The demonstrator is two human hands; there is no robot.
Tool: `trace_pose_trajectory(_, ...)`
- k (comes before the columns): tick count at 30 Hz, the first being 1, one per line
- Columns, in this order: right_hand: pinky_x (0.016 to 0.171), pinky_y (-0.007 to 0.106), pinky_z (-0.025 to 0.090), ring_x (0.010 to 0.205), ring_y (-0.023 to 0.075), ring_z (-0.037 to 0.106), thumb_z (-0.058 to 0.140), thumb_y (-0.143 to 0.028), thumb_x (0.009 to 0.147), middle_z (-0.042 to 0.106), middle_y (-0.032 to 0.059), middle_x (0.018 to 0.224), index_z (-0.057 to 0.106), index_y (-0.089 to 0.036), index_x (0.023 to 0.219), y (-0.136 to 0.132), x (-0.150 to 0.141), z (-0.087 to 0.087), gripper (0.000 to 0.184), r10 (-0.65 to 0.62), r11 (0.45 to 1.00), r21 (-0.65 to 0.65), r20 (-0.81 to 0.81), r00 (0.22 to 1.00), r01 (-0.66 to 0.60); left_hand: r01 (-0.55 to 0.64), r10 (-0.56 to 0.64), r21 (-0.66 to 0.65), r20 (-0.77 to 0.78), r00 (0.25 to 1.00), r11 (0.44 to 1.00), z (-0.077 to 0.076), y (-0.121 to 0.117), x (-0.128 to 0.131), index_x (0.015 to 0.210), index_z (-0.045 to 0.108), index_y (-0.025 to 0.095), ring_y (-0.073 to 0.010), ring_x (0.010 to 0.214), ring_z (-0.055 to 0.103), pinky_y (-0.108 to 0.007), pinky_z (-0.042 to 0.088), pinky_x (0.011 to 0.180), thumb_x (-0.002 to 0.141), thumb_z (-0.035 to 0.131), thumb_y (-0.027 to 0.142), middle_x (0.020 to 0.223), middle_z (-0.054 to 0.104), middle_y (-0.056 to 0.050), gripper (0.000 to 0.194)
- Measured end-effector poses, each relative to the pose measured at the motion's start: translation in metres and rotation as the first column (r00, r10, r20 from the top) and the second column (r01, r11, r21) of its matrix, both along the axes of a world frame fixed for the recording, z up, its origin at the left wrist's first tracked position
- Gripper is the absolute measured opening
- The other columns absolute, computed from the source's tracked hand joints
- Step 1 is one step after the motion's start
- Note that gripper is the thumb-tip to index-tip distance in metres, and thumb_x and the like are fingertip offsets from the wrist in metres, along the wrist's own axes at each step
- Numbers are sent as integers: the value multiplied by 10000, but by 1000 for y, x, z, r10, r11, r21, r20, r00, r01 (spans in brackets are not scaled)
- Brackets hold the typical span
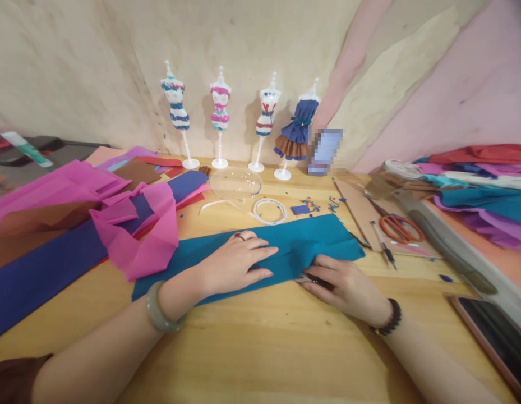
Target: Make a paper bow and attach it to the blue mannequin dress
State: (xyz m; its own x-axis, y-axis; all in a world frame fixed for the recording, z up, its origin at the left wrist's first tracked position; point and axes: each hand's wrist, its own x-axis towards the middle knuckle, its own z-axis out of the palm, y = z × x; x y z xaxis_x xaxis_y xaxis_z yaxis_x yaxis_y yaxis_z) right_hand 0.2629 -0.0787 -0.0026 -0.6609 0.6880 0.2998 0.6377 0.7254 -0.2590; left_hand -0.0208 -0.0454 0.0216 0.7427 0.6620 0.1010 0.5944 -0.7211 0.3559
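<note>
A long teal strip [323,238], which looks like crepe paper, lies across the table before me. My left hand [241,261] rests flat on its middle, fingers spread and holding nothing. At the strip's near edge, my right hand [340,280] is closed around a small dark-handled cutting tool [321,281] resembling thread snips. Its metal tip touches or sits just under the edge; my fingers cover most of the tool. The paper bulges up slightly beside my right fingertips.
Several mini dress forms [220,106] stand along the wall. Another person's arm [348,62] reaches down to a blurred-out object [325,151]. Pink paper [138,241] overlaps the strip's left end. Orange-handled scissors [401,229], a pen [384,246], a phone [496,336] and a ribbon roll [270,212] lie around.
</note>
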Motion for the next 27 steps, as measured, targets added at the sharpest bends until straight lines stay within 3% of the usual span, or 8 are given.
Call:
trace_pose_trajectory(6,562,251,459,629,137,610,505,-337,957,615,46,777,698,-192,908,3,7,4,247,-28,999,24,23,999,27,23,-24,-20,-38,999,1000,0,-1,3,1365,528,231,-267,1278,435,-409,398,1026,931,512,468,1373,565,-85,495)
trace_pose_trajectory(15,583,245,460,654,140,612,548,-368,932,640,41,802,641,-198,935,-2,-1,4,194,-49,997,-54,-34,998,47,78,-76,44,-46,996,996,-14,2,0,1274,613,326,-299,1320,377,-461,405,1013,954,482,409,1434,485,-95,355)
trace_pose_trajectory(27,584,244,447,649,133,611,581,-370,914,644,29,797,616,-201,898,-2,-11,-1,174,-40,998,-55,-40,998,38,93,-93,12,-49,994,996,-18,2,-1,1260,622,347,-308,1371,314,-518,355,1054,959,474,391,1478,431,-95,339)
